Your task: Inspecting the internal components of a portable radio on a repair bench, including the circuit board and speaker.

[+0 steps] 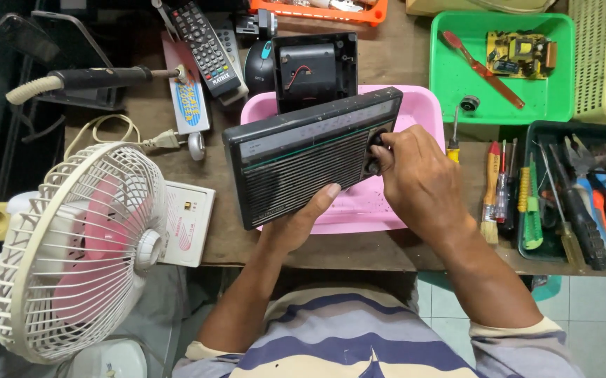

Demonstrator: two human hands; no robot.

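black radio, pink tray, green tray, white fan

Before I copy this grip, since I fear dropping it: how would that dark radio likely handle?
The radio looks rigid, a boxy plastic shell. Probably light for its size: the left hand props it from below. Its knobs could snag or turn; the right hand pinches one.

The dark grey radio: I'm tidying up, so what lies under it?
Under the dark grey rectangular radio lies a pink plastic tray; the left hand supports the radio from below. Whatever the tray holds beneath is covered.
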